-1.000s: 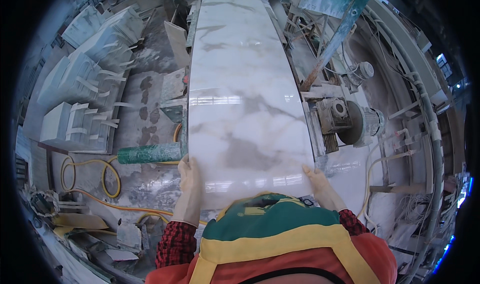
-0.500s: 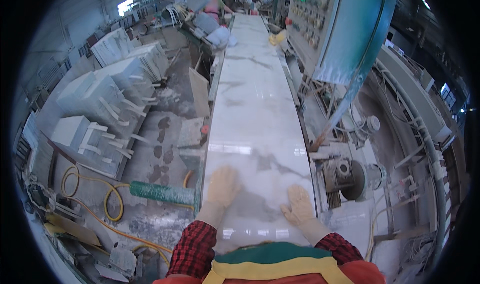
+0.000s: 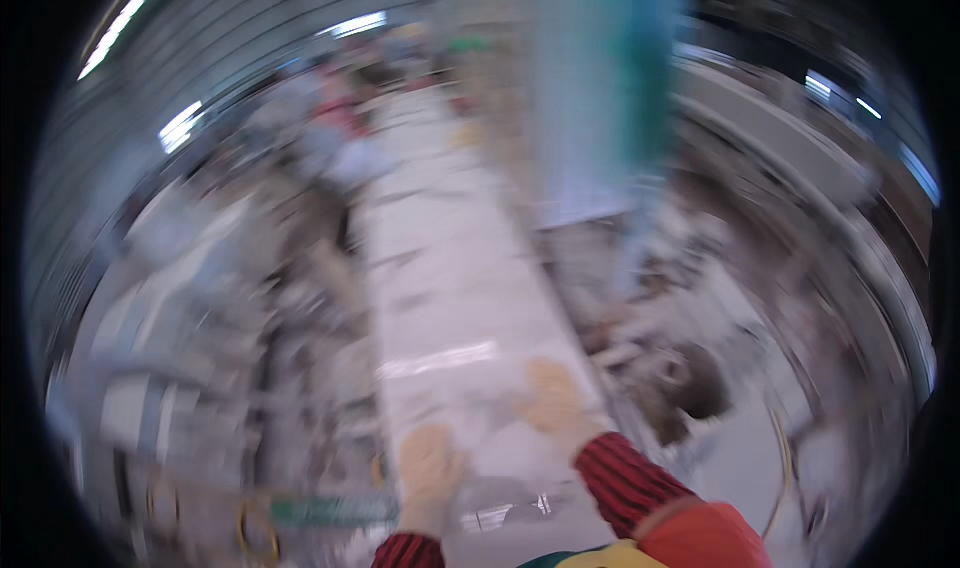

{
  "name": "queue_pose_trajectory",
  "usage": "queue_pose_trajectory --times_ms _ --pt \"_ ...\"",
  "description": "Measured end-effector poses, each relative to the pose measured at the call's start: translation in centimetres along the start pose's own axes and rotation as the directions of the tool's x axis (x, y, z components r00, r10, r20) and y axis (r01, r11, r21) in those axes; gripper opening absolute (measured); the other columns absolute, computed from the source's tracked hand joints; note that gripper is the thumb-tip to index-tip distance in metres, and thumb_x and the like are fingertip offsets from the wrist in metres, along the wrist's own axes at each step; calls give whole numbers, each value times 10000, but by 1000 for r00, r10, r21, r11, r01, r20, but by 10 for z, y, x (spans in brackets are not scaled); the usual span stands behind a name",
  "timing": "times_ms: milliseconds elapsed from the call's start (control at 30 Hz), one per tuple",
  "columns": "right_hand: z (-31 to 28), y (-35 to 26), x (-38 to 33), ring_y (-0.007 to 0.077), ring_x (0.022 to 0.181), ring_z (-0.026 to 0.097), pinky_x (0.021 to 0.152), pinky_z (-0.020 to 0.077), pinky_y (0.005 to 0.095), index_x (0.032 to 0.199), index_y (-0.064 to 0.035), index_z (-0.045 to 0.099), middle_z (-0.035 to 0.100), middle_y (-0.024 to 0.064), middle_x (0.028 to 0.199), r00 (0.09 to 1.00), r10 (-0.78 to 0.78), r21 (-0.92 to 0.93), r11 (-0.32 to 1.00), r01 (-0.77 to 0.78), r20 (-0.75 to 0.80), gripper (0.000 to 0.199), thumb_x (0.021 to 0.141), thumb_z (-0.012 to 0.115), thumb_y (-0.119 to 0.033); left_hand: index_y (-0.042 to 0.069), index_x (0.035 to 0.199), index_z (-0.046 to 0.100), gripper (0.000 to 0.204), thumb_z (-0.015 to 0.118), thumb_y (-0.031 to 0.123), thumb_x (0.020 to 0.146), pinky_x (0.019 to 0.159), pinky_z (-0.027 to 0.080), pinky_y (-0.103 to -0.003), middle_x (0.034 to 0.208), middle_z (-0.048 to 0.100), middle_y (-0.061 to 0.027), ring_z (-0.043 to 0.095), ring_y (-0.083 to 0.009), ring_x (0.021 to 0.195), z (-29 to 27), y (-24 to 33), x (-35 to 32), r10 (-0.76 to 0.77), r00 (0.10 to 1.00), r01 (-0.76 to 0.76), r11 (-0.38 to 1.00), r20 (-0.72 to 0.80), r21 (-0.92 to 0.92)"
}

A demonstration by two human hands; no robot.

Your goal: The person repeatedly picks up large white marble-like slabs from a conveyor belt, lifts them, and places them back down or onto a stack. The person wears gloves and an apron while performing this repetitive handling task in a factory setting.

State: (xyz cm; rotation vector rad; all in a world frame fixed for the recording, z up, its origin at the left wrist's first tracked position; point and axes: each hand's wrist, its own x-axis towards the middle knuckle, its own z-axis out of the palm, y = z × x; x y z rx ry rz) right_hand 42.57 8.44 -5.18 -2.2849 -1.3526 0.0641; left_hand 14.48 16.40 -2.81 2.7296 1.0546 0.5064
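A long, glossy white stone surface with grey veining point(image 3: 450, 258) runs away from me, smeared by motion. Both my hands wear pale yellow gloves. My left hand point(image 3: 432, 460) lies flat near the left edge of the stone, fingers stretched forward. Farther forward and toward the right edge, my right hand point(image 3: 555, 400) also rests flat, its fingers apart though blurred. Neither palm appears to hold anything; the undersides are hidden.
Left stand blurred stacks of pale slabs point(image 3: 180, 318). Nearer me lies a green cylinder point(image 3: 335, 511) beside a yellow hose point(image 3: 258, 538). On the right are a blue-green cabinet point(image 3: 610, 98) and a motor point(image 3: 690, 378). A person in red point(image 3: 340, 108) is far ahead.
The view has swung and blurred, moving the stone leftward in the picture. My right hand has gone forward along the surface; my left hand now lies nearer to me than the right.
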Motion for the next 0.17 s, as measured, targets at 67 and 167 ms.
queue_pose_trajectory --times_ms 67,167 --pt "18 23 6 326 1525 324 1286 185 422 1503 5 487 408 203 1609 990 -82 42 995 87 -112 819 929 627 -563 1 1463 531 727 597 502 940 1216 263 -557 1501 514 -263 438 -445 1414 33 -19 0 24 1000 -24 1000 15 -7" --pt "10 69 -9 278 1556 280 1296 151 376 1567 -33 411 354 182 1651 985 175 66 982 -174 2 864 937 590 -596 -6 1510 476 766 580 511 953 1226 246 -565 1520 482 -291 422 -485 1415 71 -7 42 228 971 -231 972 74 36"
